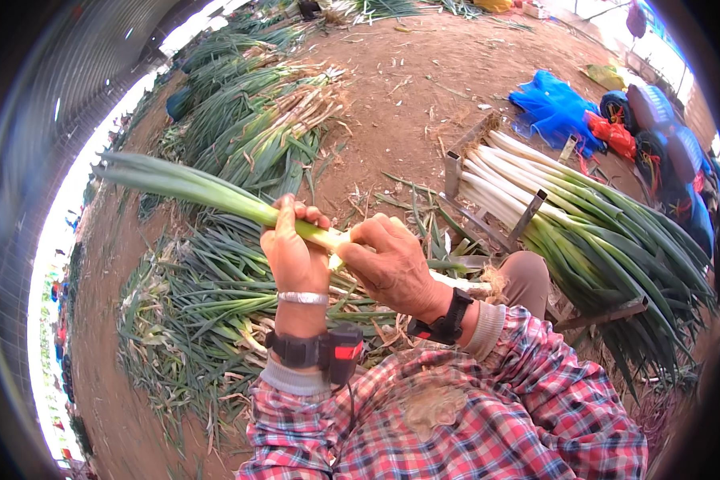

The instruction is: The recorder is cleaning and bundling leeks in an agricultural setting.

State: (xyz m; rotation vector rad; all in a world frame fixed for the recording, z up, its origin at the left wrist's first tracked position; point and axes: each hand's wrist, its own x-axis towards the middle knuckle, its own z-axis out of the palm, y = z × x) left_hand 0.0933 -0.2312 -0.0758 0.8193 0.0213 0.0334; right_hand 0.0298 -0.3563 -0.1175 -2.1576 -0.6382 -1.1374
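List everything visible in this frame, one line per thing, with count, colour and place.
Leek in hands: one, green leaves and white stalk, centre.
Untrimmed leek piles: several, green, upper left and lower left.
Cleaned leek stack: one, white and green, right, in a metal rack.
Blue netting: one, upper right.
Dirt ground: brown, throughout.
Left hand: grips the stalk.
Right hand: pinches the stalk's outer layer.
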